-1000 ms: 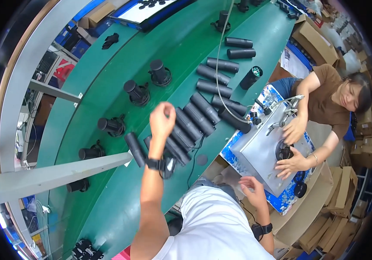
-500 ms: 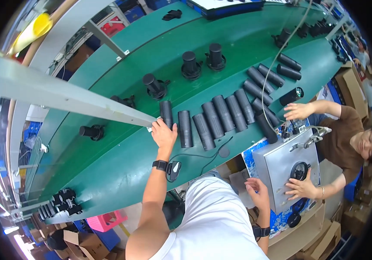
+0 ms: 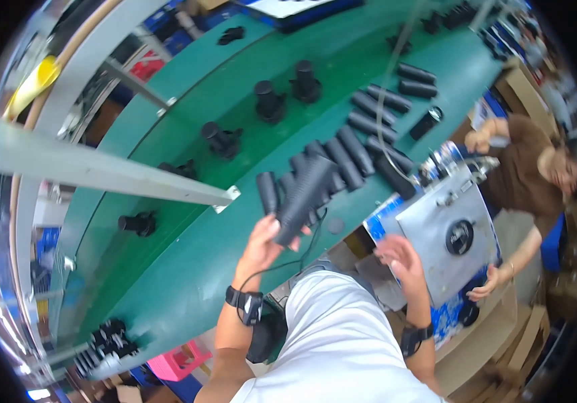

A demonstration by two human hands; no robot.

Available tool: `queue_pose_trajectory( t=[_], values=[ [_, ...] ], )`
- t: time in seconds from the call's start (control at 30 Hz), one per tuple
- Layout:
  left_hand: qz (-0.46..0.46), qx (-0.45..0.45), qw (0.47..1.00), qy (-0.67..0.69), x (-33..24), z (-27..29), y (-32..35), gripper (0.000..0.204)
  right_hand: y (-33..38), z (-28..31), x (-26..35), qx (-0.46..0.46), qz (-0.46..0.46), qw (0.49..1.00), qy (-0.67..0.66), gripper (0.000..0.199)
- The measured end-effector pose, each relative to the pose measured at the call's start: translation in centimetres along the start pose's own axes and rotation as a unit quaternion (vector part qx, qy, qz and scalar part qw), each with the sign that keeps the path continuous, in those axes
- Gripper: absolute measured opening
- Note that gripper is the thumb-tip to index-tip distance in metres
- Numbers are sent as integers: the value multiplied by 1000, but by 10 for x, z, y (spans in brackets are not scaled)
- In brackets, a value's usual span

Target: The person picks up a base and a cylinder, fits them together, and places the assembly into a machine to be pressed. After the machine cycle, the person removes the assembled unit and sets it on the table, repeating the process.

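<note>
Now | left hand [image 3: 261,243] lifted black tube [image 3: 305,199] off belt [image 3: 188,269] | right hand [image 3: 401,258] raised

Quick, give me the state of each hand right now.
Left hand: closed around a black ribbed tube, lifted above the green table.
Right hand: open, fingers spread, holding nothing.

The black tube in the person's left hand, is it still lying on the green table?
No, the left hand grips the black ribbed tube by its lower end, lifted above the green table.
</note>
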State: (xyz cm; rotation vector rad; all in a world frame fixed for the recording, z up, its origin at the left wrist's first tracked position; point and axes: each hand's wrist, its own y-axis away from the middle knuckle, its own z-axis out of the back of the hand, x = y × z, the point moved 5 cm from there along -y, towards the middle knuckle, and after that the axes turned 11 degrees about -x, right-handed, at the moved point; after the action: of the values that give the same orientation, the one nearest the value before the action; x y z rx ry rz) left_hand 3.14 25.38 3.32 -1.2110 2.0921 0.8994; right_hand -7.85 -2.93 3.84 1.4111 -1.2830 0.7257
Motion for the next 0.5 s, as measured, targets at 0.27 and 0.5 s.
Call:
queue_pose_trajectory(
  t=[0.27, 0.5],
  values=[
    [300, 154, 940, 58, 102, -141, -14, 54, -33, 15, 48, -127, 187, 908, -353, 52],
    [419, 317, 849, -54, 160, -179, -13, 42, 35, 84, 34, -264, 229, 871, -346, 60]
  ],
)
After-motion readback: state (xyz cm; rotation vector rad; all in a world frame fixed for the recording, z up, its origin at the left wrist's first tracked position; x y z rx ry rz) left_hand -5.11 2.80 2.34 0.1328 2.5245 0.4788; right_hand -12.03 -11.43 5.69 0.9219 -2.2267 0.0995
